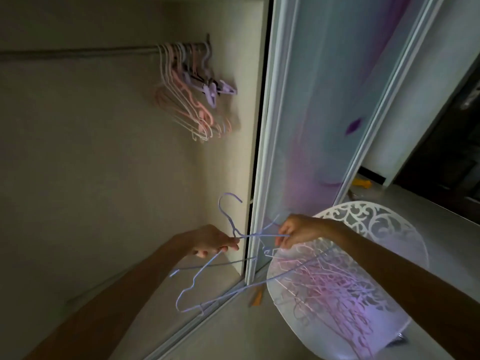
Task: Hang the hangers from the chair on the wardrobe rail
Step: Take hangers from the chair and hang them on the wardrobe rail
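Note:
My left hand (pixel 213 241) grips a thin lilac wire hanger (pixel 228 211) just below its hook, which points up beside the wardrobe's edge. My right hand (pixel 298 231) pinches the thin bar of another lilac hanger (pixel 262 236) above the chair. A heap of pink and lilac hangers (pixel 335 284) lies on the white chair seat (pixel 275 276) at the lower right. The wardrobe rail (pixel 78 51) runs across the upper left, with several pink, white and lilac hangers (pixel 187 92) bunched at its right end.
A sliding wardrobe door (pixel 306 113) with a pale frame stands between the wardrobe opening and the chair. The chair's lacy white backrest (pixel 374 219) rises behind my right hand. A small orange object (pixel 257 296) lies on the floor by the door track.

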